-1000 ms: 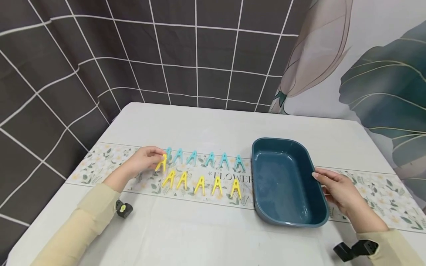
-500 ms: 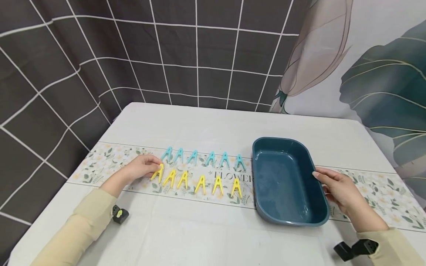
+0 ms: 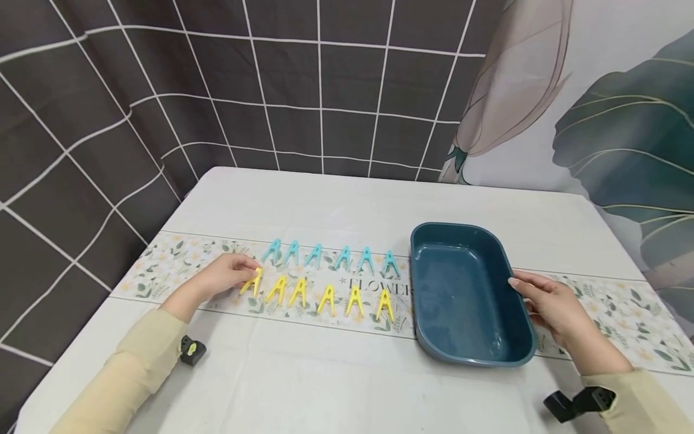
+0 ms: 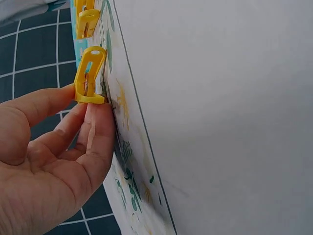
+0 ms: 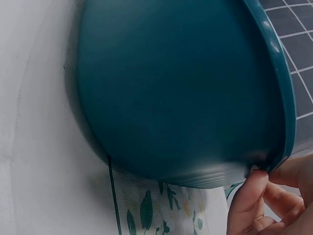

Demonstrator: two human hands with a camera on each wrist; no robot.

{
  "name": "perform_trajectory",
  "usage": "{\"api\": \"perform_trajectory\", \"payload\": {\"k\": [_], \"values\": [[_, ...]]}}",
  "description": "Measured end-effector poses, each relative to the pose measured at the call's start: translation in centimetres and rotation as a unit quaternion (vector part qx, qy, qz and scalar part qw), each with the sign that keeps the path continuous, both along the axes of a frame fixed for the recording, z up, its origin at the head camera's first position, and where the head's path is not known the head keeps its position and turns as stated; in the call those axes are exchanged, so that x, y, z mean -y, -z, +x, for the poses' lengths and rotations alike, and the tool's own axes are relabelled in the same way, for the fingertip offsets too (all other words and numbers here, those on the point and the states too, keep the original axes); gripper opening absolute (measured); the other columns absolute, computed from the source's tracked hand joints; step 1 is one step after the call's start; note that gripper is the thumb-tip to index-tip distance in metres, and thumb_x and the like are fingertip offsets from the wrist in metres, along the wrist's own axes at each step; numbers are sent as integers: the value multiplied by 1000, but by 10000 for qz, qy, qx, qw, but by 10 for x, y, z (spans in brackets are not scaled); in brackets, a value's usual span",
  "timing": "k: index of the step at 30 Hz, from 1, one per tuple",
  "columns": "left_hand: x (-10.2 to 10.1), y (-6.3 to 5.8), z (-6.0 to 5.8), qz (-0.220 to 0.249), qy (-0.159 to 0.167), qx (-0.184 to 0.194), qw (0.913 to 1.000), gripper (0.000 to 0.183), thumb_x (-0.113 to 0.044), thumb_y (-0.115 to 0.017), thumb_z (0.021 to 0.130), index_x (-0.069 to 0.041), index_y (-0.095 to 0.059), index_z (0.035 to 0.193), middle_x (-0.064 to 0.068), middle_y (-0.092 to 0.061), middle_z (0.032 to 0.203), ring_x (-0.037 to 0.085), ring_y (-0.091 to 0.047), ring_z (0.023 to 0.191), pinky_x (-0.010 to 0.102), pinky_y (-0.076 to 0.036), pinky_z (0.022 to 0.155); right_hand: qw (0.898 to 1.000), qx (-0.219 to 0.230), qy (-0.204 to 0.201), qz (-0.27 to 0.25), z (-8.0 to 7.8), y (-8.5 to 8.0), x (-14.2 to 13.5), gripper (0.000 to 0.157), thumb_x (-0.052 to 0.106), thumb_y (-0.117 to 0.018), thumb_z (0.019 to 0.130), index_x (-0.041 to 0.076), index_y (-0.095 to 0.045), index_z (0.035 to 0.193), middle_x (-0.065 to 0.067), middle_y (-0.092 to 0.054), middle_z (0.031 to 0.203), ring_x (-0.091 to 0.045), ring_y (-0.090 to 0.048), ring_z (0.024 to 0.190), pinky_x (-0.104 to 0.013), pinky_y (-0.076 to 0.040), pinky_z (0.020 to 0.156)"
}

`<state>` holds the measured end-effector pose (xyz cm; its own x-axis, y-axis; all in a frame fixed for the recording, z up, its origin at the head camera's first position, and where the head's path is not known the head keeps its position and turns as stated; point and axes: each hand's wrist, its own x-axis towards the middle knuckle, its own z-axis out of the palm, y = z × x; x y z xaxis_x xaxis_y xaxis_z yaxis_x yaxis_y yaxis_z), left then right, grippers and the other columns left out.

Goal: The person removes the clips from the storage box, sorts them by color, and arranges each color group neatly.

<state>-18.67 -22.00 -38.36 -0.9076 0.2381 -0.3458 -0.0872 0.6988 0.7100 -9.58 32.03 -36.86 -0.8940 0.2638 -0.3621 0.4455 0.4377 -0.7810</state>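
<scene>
My left hand (image 3: 228, 276) pinches the top of a yellow clothespin (image 4: 89, 76) between thumb and fingers, at the left end of a row of yellow clothespins (image 3: 326, 299). Behind that row runs a second one of blue clothespins (image 3: 313, 256). All stand with their legs spread toward me, on the flowered band of the tablecloth. To the right is a deep teal basin (image 3: 461, 301) with nothing in it. My right hand (image 3: 550, 304) grips its right rim, thumb over the edge and fingers outside, as the right wrist view also shows.
The white tablecloth (image 3: 325, 380) carries a printed flower strip (image 3: 612, 319) with lettering across its middle. A dark grid-patterned curtain (image 3: 347, 84) hangs behind and to the left. A leaf-printed cloth (image 3: 640, 144) hangs at the back right.
My left hand has brought the yellow clothespin from beside the blue row down and slightly left to the end of the yellow row. My right hand and the basin stay in place.
</scene>
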Motion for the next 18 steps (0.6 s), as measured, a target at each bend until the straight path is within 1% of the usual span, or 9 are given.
{"api": "perform_trajectory", "payload": {"k": [2, 4, 6, 8, 9, 10, 13, 16, 18], "values": [[1, 0, 0, -24, -16, 7, 10000, 34, -17, -55, 95, 4, -57, 121, 14, -63, 106, 18, -60, 91, 34, -53, 83, 10000, -52, -4, -82, 0, 0, 0, 65, 44, -49, 97, 3, -36, 145, 23, -51, 80, -7, -51, 68, -25, -47, 57], [2, -1, -1, -2, -7, 1, 10000, 33, -18, -54, 95, 4, -57, 120, 15, -63, 106, 17, -60, 90, 33, -54, 82, 9996, -160, -10, -240, 0, 2, -1, 51, 43, -50, 96, 16, -47, 140, 25, -52, 80, -6, -52, 67, -23, -49, 58], [3, -2, -2, 8, 15, -44, 10000, 33, -18, -54, 95, 5, -57, 119, 15, -63, 106, 17, -61, 90, 32, -54, 81, 9989, -280, -12, -383, -1, 4, -3, 35, 42, -51, 96, 29, -54, 129, 28, -53, 80, -5, -53, 67, -23, -50, 59], [5, -3, -4, -81, 77, -162, 9998, 33, -18, -52, 95, 6, -57, 119, 15, -64, 104, 17, -60, 88, 31, -54, 79, 9984, -356, -64, -430, -3, 9, -7, 34, 43, -48, 97, 28, -55, 127, 26, -54, 80, -5, -54, 68, -23, -51, 60], [6, -4, -4, -122, 100, -203, 9997, 33, -18, -52, 95, 6, -57, 118, 15, -64, 103, 17, -60, 87, 31, -54, 79, 9985, -403, -104, -362, -5, 14, -11, 36, 45, -46, 98, 27, -55, 128, 24, -55, 81, -5, -55, 69, -23, -51, 60], [7, -6, -5, -148, 144, -251, 9995, 34, -17, -51, 95, 7, -57, 119, 15, -63, 102, 18, -60, 87, 32, -54, 79, 9987, -430, -152, -207, -7, 19, -16, 45, 48, -43, 98, 21, -53, 133, 20, -56, 84, -6, -55, 70, -24, -51, 60], [8, -10, -7, -266, 272, -510, 9980, 34, -17, -50, 95, 7, -56, 118, 16, -61, 99, 21, -60, 85, 34, -53, 77, 9979, -399, -400, 311, -18, 39, -37, 73, 59, -29, 97, 3, -38, 143, -2, -60, 101, -13, -57, 78, -29, -53, 62], [5, -18, -10, -303, 318, -834, 9955, 35, -18, -49, 95, 7, -56, 118, 18, -59, 102, 24, -60, 87, 37, -53, 76, 9920, -576, -678, 895, -35, 59, -63, 82, 66, -22, 94, 4, -37, 144, -23, -54, 119, -19, -60, 88, -32, -56, 65], [2, -24, -12, -330, 280, -1069, 9933, 34, -18, -49, 96, 6, -56, 119, 19, -59, 106, 27, -59, 90, 39, -53, 78, 9859, -798, -780, 1244, -47, 63, -75, 80, 66, -20, 94, 6, -38, 144, -25, -51, 125, -17, -58, 92, -28, -56, 65]]}}
